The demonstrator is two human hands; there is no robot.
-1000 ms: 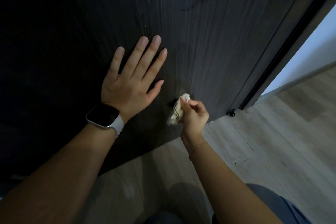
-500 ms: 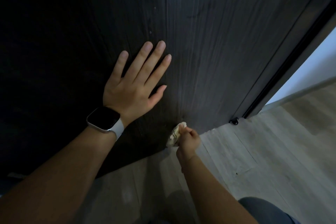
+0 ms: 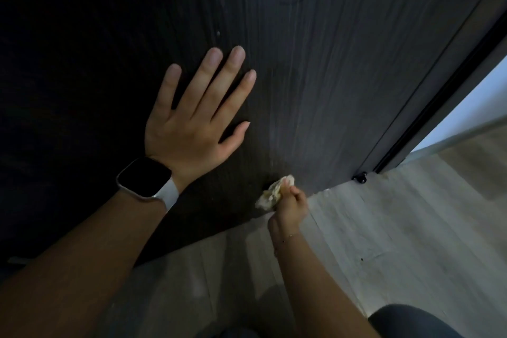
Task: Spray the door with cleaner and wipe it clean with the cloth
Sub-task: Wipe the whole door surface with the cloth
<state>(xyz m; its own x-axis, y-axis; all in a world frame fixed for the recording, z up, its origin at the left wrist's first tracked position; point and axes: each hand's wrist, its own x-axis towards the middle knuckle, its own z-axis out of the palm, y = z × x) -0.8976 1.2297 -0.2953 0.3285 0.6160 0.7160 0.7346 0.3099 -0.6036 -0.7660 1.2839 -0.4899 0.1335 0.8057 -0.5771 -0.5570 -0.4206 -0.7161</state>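
My left hand [image 3: 192, 123] flat on door [image 3: 329, 77], fingers straight, spread toward 12: bracing panel so it won't swing. Watch [image 3: 145, 177] on that wrist. At 4 o'clock from it, my right hand [image 3: 290, 206] pinching crumpled cloth [image 3: 271, 193], pressed to door's bottom edge near floor [image 3: 384, 228]. Judging wipe nearly done.

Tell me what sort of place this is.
Most likely a room or hallway in a home: a dark wood-grain door standing open in its frame, pale plank floor, and a small black fitting, perhaps a door stop, at the door's foot.
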